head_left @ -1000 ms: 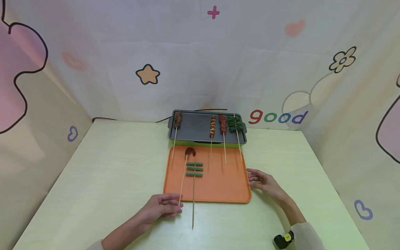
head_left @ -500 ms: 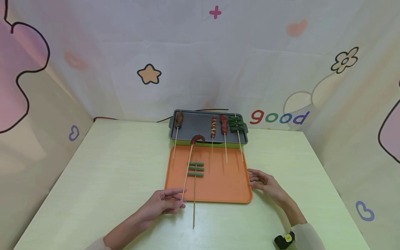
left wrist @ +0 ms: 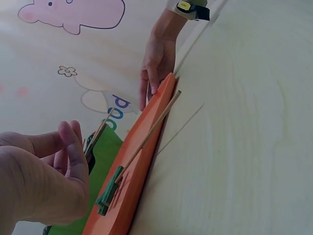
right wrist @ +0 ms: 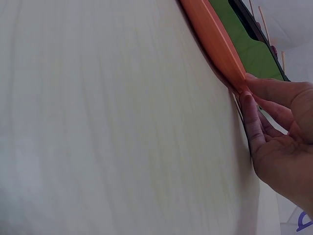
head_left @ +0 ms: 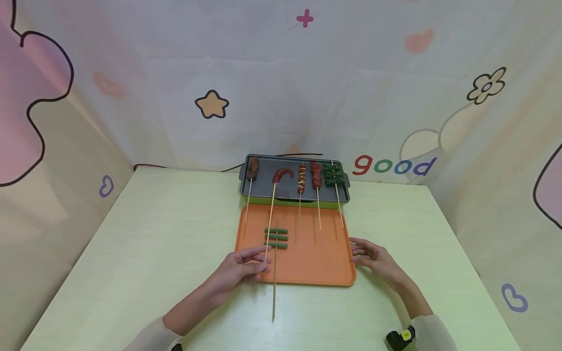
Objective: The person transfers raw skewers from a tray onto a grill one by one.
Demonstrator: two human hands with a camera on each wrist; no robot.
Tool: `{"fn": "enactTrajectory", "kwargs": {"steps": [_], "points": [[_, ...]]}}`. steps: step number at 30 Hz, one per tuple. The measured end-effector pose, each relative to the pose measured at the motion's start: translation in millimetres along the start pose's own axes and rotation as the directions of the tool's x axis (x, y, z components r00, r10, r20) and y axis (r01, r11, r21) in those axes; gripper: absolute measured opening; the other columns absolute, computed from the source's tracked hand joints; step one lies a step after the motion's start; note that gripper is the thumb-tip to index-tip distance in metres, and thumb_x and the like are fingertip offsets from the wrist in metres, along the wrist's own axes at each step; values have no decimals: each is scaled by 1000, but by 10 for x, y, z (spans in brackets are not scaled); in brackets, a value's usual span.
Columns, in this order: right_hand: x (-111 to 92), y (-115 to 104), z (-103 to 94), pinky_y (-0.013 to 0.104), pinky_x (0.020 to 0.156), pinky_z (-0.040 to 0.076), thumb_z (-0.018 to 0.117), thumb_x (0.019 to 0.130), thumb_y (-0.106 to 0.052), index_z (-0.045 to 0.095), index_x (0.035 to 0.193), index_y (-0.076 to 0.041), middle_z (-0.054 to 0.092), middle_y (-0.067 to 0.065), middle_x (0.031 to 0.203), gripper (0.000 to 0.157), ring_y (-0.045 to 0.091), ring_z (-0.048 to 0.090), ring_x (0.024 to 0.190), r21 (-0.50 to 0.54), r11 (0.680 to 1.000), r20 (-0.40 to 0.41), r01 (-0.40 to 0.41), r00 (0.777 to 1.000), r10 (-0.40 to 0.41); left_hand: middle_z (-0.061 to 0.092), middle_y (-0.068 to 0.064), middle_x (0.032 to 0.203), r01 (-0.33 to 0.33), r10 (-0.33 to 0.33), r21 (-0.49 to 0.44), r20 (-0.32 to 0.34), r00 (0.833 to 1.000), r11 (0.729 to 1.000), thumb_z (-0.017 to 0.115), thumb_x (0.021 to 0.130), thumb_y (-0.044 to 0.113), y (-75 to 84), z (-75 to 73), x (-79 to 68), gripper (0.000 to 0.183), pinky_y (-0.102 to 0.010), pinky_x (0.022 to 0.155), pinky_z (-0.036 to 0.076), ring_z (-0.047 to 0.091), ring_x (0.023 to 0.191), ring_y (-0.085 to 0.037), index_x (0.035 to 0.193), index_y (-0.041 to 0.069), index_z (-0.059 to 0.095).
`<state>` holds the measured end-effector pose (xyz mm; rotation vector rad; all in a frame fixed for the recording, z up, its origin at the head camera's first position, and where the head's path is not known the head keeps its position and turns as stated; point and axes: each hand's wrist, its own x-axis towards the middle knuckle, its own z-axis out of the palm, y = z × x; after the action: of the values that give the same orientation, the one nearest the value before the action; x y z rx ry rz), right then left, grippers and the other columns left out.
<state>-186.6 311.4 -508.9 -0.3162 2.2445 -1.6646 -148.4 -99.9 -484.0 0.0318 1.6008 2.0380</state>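
My left hand [head_left: 248, 265] pinches the lower stick of a skewer with a curled, dark-red, tentacle-like piece [head_left: 281, 175] at its tip. That tip overlaps the dark grill plate [head_left: 268, 190] in the head view, between a brown meat skewer [head_left: 252, 168] and a red-and-yellow skewer [head_left: 301, 178]. Below the held stick, a skewer of green bean-like pieces [head_left: 281, 238] lies on the orange tray [head_left: 316, 263], its stick jutting past the front edge. With fingers extended, my right hand [head_left: 373, 256] touches the tray's right rim, thumb and fingertips at the edge in the right wrist view [right wrist: 283, 127].
On the grill's right half lie a red meat skewer [head_left: 316, 175] and a dark-green leafy skewer [head_left: 332, 174], sticks pointing frontward over the tray. The grill has a green base [right wrist: 257, 61]. A patterned cloth [head_left: 263, 63] rises behind the pale table [head_left: 175, 219].
My left hand has moved forward and right, carrying the curled dark-red skewer from over the tray to over the grill plate. The right hand has stayed at the tray's rim.
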Motion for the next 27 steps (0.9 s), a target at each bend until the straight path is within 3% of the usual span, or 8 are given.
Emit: {"fn": "enactTrajectory", "kwargs": {"steps": [7,12,16,21,27], "points": [[2,20,-20,14,90,53,62,99,-2,37,151,11,55,28,129,59,1,63,103,-3,1000,-3,1,1000,-1,67,-12,131,-4,2,-40,-50,999,999,66,98,8,72,47,131,57,-16,78,54,71,98,-6,152,5,47],[9,34,-2,14,89,53,62,99,-1,37,151,11,58,18,127,59,1,63,103,-6,1000,-8,-5,1000,5,68,-6,124,-9,1,-74,-99,995,997,64,100,8,117,68,270,53,-15,77,54,70,99,-7,151,9,50],[6,25,8,15,90,53,62,99,0,37,151,11,57,24,128,59,1,63,104,-2,1000,-4,-7,1000,7,68,-6,125,-18,5,-107,-122,993,994,62,101,6,153,77,384,54,-15,76,53,70,96,-6,153,7,47],[-1,5,13,14,90,53,61,100,0,36,152,11,52,33,132,59,2,62,104,14,1000,0,-12,1000,12,70,0,116,-28,8,-131,-148,989,991,58,102,5,203,84,489,52,-14,75,53,71,91,-5,153,5,46],[-1,5,3,14,90,53,61,99,0,36,151,12,53,31,130,59,2,63,103,3,1000,-6,-7,1000,7,70,7,98,-36,6,-154,-187,982,987,55,102,-1,226,79,587,50,-15,74,54,70,85,-3,151,3,48]]}}
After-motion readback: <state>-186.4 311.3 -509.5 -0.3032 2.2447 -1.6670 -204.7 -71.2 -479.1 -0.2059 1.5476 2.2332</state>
